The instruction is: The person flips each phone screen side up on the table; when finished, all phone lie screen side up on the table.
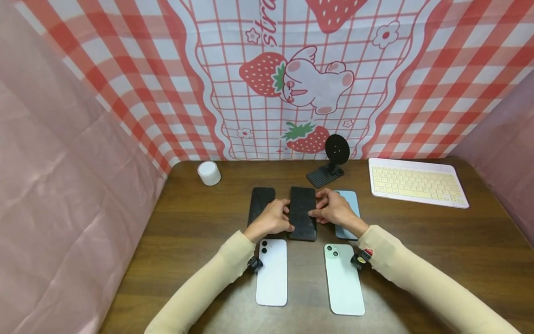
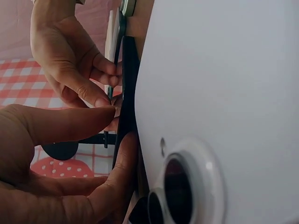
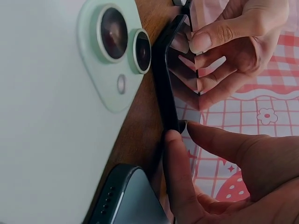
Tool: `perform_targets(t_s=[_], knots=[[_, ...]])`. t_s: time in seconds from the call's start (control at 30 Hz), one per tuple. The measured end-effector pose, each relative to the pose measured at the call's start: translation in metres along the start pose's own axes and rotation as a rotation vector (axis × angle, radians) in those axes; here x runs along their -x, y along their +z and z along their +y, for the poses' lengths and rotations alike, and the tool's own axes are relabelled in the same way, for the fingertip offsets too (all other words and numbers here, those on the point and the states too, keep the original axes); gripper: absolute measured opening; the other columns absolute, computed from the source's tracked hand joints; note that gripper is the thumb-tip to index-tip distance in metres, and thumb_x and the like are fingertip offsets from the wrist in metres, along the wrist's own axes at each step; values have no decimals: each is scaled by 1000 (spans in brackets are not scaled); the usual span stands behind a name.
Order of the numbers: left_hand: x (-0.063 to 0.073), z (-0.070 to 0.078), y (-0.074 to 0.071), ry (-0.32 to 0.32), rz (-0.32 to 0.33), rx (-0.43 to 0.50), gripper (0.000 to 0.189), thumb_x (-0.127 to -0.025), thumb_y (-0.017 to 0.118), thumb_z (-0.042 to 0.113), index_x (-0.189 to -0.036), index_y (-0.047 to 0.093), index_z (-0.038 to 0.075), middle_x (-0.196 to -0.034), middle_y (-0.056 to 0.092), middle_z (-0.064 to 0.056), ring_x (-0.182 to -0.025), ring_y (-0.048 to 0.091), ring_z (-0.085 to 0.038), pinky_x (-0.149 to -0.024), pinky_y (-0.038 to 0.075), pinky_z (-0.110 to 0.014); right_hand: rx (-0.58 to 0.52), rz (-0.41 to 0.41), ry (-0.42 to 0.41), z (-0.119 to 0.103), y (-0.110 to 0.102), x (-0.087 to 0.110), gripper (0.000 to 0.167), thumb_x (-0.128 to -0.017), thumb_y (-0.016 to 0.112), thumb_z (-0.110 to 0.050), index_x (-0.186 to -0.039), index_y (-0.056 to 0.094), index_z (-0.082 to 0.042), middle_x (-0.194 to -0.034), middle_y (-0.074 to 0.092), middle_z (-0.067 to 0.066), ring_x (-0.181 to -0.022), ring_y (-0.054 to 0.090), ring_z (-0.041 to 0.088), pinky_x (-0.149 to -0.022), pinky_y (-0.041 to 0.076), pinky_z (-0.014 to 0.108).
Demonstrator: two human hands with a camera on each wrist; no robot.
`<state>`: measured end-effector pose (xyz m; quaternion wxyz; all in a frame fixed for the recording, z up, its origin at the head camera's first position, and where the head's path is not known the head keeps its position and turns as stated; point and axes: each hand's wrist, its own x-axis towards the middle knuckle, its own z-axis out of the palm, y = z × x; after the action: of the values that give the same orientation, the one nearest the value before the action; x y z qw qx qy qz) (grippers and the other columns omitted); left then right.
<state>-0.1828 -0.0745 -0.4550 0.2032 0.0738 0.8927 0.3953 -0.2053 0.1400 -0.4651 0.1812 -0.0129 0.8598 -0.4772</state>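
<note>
Black phone [image 1: 301,215], a thin glossy slab, is approx. mid-frame, btwn both hands; can't tell if it's lifted. L hand [image 1: 273,217] has its grip on the left long edge, fingers bent against it; R hand [image 1: 335,208] pinches the right edge, thumb over the glass. Dark phone [image 1: 261,202] sits just left, partly hidden by the L hand; blue phone [image 1: 351,200] just right, partly behind the R hand. Bottom ctr.: smooth white phone [image 1: 272,276] & pale green phone [image 1: 345,285], lenses up. Brown woodgrain table [image 1: 200,218]. Right of ctr., black stand [image 1: 337,149] w/ round disc & ribbed base; far right, white keyboard [image 1: 417,183], yellow keys. Mid-left, white cylinder [image 1: 209,173], contents can't be told. Red-check cloth [image 1: 158,93] up top; creased pink drape [image 1: 62,185] at left.
</note>
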Motion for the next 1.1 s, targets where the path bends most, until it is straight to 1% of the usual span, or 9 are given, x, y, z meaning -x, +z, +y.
perform_targets(t_s=[0.17,0.3,0.57,0.73,0.8,0.9,1.0,1.1], knots=[[1,3,-2,6,2,-41,87,-79,87,6,-154,44,-4,-131,61,-19,-105,67,-25,-94,57,-38,-2,-3,2,-1,-1,-1,58,-87,82,-8,-135,52,6,-100,67,16,-62,69,12,-60,61,29],[1,5,-3,8,-6,-66,88,-79,87,8,-154,43,-5,-132,60,-20,-104,65,-26,-95,56,-39,-1,-7,-6,-2,-2,-1,59,-87,82,-9,-135,52,6,-101,66,17,-63,69,11,-60,61,30],[0,5,-2,4,-10,-88,87,-79,88,11,-153,44,-6,-133,60,-20,-116,57,-29,-107,49,-44,3,-15,-5,-2,-2,-2,61,-86,84,-9,-135,51,6,-101,67,17,-63,70,10,-59,61,29],[-2,6,-3,3,-15,-82,88,-79,88,14,-152,44,-6,-132,62,-21,-126,56,-34,-112,47,-47,-30,-49,-13,0,-6,0,60,-92,78,-16,-139,48,7,-98,69,14,-65,70,12,-60,61,29],[-3,6,-3,7,-9,-82,89,-80,89,17,-153,44,-5,-132,62,-21,-128,56,-35,-113,46,-48,-44,-70,-22,1,-8,1,59,-96,75,-19,-141,47,8,-100,71,16,-67,70,12,-61,61,30],[-3,7,-1,14,-1,-82,90,-82,88,23,-155,42,-3,-130,62,-20,-124,57,-34,-108,48,-48,-58,-85,-22,3,-12,4,57,-98,72,-22,-142,47,6,-106,70,18,-70,71,12,-63,61,30],[-2,8,2,25,27,-109,91,-84,87,30,-156,40,-1,-128,61,-20,-119,59,-34,-104,50,-49,-57,-97,-39,4,-19,7,56,-100,69,-22,-144,47,5,-111,68,20,-73,71,12,-64,62,31],[-2,13,5,40,69,-135,91,-86,85,34,-157,39,2,-136,57,-22,-123,59,-37,-105,50,-52,-55,-88,-67,6,-27,10,51,-101,67,-19,-142,49,5,-111,66,21,-75,72,13,-65,62,31]])
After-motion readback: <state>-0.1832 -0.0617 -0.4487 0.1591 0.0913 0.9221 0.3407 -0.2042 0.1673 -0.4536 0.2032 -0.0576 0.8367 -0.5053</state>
